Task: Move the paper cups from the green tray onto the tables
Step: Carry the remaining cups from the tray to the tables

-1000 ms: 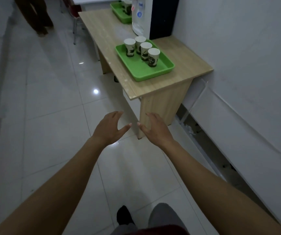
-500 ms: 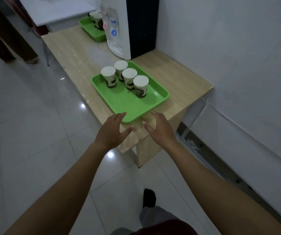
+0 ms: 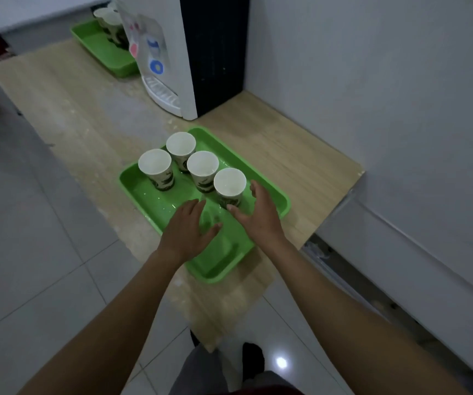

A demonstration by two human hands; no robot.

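Note:
A green tray [image 3: 218, 263] lies on the near end of a light wooden table [image 3: 87, 121]. Several white paper cups with dark green print stand upright at its far half, the nearest cup [image 3: 230, 187] on the right. My right hand [image 3: 259, 213] hovers over the tray with spread fingers, thumb and fingers on either side of that nearest cup's base, holding nothing. My left hand [image 3: 188, 229] is flat and open above the tray's bare middle, short of the left cup [image 3: 155, 169].
A white and black water dispenser [image 3: 184, 55] stands on the table behind the tray. A second green tray [image 3: 101, 49] with cups sits beyond it. A white wall [image 3: 386, 95] runs along the right. Tiled floor [image 3: 30, 238] lies left of the table.
I have walked up to the table. Both hands moved forward from in front of the table edge to above the tray, the right one reaching the nearest cup.

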